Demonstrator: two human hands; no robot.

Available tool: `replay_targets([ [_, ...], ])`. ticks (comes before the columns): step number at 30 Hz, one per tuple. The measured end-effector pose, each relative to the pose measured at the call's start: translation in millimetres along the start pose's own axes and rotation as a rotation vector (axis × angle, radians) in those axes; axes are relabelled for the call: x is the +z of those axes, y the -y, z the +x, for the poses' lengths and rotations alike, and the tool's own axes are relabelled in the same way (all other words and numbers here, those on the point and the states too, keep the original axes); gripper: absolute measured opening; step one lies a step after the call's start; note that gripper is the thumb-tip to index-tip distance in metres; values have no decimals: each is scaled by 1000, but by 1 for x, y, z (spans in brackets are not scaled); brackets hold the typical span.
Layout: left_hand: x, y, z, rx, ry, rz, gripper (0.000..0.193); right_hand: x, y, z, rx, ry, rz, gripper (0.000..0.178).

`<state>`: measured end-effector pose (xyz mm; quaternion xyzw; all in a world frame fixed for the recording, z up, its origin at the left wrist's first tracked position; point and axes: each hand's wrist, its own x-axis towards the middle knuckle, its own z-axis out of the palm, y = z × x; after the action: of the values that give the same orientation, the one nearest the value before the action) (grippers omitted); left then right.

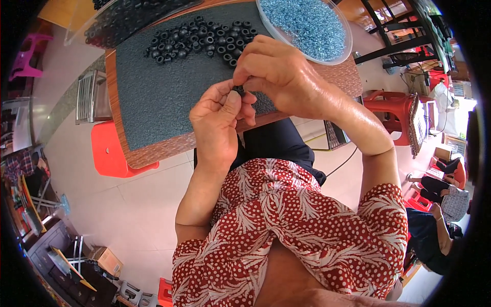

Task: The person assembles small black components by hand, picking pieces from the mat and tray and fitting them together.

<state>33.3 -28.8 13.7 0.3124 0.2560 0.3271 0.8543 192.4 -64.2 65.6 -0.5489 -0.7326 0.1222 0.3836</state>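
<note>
My left hand [217,112] and my right hand [279,74] meet above the near part of a dark grey textured mat [158,102]. Between their fingertips is a small black part [238,90], mostly covered by the fingers. The left thumb and fingers pinch it from below, while the right fingertips close on it from above. Just beyond the hands lies a loose spread of small black ring-shaped parts [204,42], some showing open holes, others rounded tops.
A round clear tub [350,43] of small translucent blue pieces [307,25] stands at the far right. A clear box [74,23] with black parts stands far left. Red stools [106,148] flank the wooden table [169,152]. Other people [452,202] sit at right.
</note>
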Motion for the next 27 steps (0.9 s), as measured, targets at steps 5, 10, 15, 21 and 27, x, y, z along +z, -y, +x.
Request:
replay_targets([
  [5, 0, 2, -1, 23, -19, 31, 24, 3, -3, -1, -69, 35, -46, 16],
  [10, -1, 0, -2, 24, -16, 25, 21, 4, 1, -4, 113, -21, 164, 14],
  [15, 5, -1, -2, 46, -25, 40, 24, 6, -1, -8, 132, -63, 217, 12],
  [21, 6, -5, 0, 12, -18, 58, 24, 9, -3, -13, 143, -145, 208, 12],
  [27, 7, -2, 1, 32, 10, 51, 24, 15, -1, -19, -22, -235, -94, 22],
])
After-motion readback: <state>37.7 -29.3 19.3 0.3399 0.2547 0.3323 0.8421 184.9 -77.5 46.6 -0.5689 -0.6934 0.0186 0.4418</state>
